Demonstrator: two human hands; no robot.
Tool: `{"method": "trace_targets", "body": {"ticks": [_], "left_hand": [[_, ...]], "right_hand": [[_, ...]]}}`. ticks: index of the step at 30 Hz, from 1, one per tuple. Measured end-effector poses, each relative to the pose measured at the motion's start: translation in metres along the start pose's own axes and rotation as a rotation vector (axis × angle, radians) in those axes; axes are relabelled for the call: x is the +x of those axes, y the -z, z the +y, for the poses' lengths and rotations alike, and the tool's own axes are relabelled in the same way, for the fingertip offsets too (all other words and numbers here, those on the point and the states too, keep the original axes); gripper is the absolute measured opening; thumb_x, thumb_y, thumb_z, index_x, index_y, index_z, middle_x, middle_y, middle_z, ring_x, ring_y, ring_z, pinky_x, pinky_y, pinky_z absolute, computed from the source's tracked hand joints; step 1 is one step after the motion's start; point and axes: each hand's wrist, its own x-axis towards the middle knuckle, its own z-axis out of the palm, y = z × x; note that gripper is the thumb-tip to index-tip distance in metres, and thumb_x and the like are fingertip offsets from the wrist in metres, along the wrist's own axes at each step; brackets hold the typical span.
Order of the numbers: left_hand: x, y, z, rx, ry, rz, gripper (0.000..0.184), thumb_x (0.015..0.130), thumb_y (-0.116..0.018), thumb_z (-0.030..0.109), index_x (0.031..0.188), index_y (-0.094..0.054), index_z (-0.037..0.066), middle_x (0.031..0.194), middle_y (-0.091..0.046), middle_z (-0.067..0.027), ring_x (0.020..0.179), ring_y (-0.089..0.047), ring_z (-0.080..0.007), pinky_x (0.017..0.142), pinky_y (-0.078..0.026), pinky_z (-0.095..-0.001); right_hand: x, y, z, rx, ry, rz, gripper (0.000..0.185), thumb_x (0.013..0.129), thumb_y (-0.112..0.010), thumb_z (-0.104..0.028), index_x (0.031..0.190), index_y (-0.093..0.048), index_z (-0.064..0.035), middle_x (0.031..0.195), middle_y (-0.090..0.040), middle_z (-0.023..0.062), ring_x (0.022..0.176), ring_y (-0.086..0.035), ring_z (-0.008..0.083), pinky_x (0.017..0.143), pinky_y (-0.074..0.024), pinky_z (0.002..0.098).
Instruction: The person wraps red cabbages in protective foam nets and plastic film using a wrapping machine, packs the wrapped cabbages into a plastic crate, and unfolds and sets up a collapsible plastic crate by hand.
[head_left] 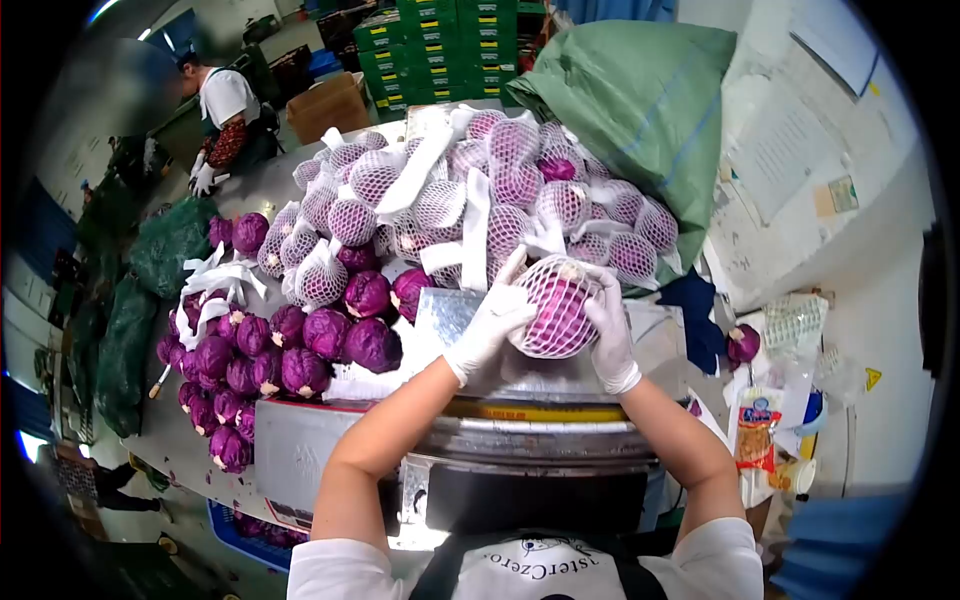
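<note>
A red cabbage (557,308) in a white foam net sits between my two hands, above a metal worktop. My left hand (493,322), in a white glove, presses on its left side with the fingers pointing up. On its right side my right hand (611,335), gloved too, curls its fingers over the net. Right behind lies a heap of netted red cabbages (440,205), with loose white foam net sleeves (475,230) on top. Bare red cabbages (325,333) are piled to the left.
A green sack (640,95) stands at the back right, before stacked green crates (435,50). Green mesh bags (170,245) lie left, near a co-worker (232,110). A snack packet (757,430) is at right. A blue basket (235,535) stands low at left.
</note>
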Motion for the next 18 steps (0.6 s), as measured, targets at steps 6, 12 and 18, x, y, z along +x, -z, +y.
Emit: {"method": "trace_targets", "body": {"ticks": [6,12,18], "left_hand": [[-0.029,-0.009,-0.001,0.238,0.25,-0.162,0.08,0.083,-0.071,0.026,0.148,-0.028,0.006,0.148,-0.032,-0.013,0.134,-0.035,-0.0239,0.112,-0.029,-0.0362],[-0.008,-0.025,-0.025,0.336,0.264,0.028,0.032,0.086,-0.069,0.019,0.111,-0.059,0.001,0.107,-0.063,-0.0077,0.104,-0.057,-0.0127,0.092,-0.045,-0.0271],[-0.002,-0.011,-0.046,0.329,0.312,0.274,0.026,0.085,-0.066,0.024,0.095,-0.067,0.0,0.088,-0.068,-0.0127,0.083,-0.064,-0.021,0.077,-0.05,-0.0321]], "right_hand": [[-0.072,0.017,0.011,-0.18,0.091,-0.184,0.048,0.085,-0.057,-0.009,0.13,-0.043,0.0003,0.131,-0.047,0.0145,0.126,-0.043,0.0262,0.109,-0.0303,0.0357],[-0.05,0.013,0.031,-0.152,0.014,0.148,0.009,0.088,-0.066,-0.008,0.089,-0.058,-0.0029,0.084,-0.06,0.0009,0.077,-0.057,0.0093,0.07,-0.0465,0.024],[0.012,0.038,0.049,-0.017,-0.365,-0.118,0.006,0.086,-0.065,-0.009,0.09,-0.063,-0.0049,0.088,-0.062,0.0033,0.081,-0.06,0.0116,0.074,-0.0509,0.0275]]}}
